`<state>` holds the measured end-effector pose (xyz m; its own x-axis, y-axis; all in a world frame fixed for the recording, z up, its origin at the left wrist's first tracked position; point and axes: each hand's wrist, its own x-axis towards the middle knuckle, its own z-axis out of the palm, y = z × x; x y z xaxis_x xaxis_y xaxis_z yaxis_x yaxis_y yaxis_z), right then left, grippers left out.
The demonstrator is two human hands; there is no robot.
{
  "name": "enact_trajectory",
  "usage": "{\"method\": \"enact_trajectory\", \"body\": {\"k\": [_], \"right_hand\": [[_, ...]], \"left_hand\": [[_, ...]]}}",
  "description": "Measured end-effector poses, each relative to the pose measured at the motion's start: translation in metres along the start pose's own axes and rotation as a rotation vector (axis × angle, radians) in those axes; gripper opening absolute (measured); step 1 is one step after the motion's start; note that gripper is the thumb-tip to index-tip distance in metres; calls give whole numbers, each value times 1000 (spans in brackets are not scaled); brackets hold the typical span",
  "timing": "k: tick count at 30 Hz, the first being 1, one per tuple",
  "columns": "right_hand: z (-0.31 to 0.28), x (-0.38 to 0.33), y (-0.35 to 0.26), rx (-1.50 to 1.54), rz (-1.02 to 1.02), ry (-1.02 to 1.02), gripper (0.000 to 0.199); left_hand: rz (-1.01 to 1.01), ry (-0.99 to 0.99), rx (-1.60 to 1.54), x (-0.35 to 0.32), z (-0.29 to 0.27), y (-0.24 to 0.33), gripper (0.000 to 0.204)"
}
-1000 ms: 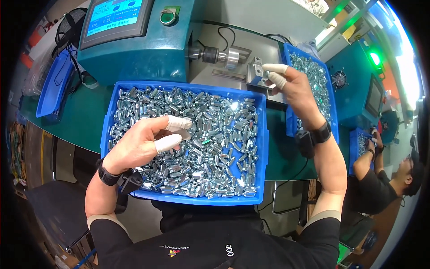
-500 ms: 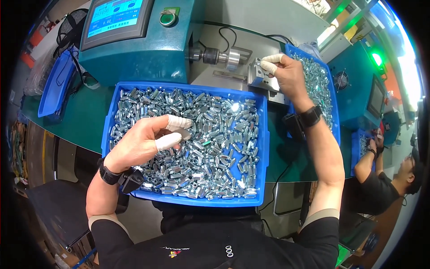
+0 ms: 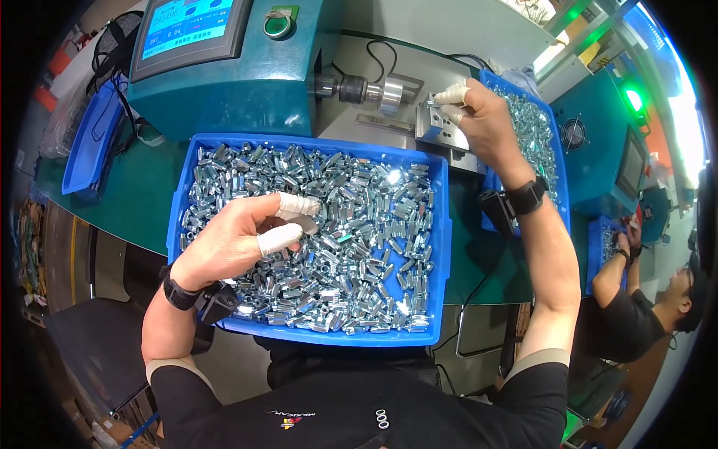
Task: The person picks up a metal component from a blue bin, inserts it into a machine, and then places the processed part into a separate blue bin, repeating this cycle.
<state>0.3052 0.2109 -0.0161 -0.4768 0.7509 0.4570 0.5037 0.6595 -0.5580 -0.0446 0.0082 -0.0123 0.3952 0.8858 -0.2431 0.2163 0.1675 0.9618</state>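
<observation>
My left hand (image 3: pixel 243 232), with white finger covers on thumb and fingers, hovers over a blue tray (image 3: pixel 441 262) heaped with small shiny hexagonal metal sleeves (image 3: pixel 351 299). Its thumb and fingertips are bent toward each other; whatever lies between them is hidden. At the metal fixture block (image 3: pixel 449 135), my right hand (image 3: pixel 490 123) pinches a small metal sleeve (image 3: pixel 431 100) at the block's upper left edge. White covers are on these fingers too. To the left of the block, a round metal chuck (image 3: pixel 389 97) sticks out on the shaft of a teal machine (image 3: pixel 224 93).
Behind my right forearm stands a second blue tray (image 3: pixel 550 142) of metal parts. An empty-looking blue tray (image 3: pixel 93 142) lies at the far left. Another teal machine (image 3: pixel 598 135) and a co-worker (image 3: pixel 636 314) are at the right. A green button (image 3: pixel 278 26) sits on the near machine.
My right hand and wrist have shifted slightly to the right at the fixture block, and the sleeve's end shows more at the fingertips. My left hand has stayed nearly still.
</observation>
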Motion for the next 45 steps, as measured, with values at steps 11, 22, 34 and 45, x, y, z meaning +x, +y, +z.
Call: {"method": "enact_trajectory", "body": {"k": [11,22,34,45], "right_hand": [[-4,-3,-4,-182,-180,-61,27],[4,-21,-18,-182,4,-72,35],[15,-45,-17,560,594,-56,49],[8,-22,-23,494,505,-206,40]], "left_hand": [[6,-4,-23,-1,-1,-2,38],[8,7,-36,-4,-2,-4,40],[-20,-22,-19,-1,1,0,39],[-54,-31,-43,-1,-1,3,39]]}}
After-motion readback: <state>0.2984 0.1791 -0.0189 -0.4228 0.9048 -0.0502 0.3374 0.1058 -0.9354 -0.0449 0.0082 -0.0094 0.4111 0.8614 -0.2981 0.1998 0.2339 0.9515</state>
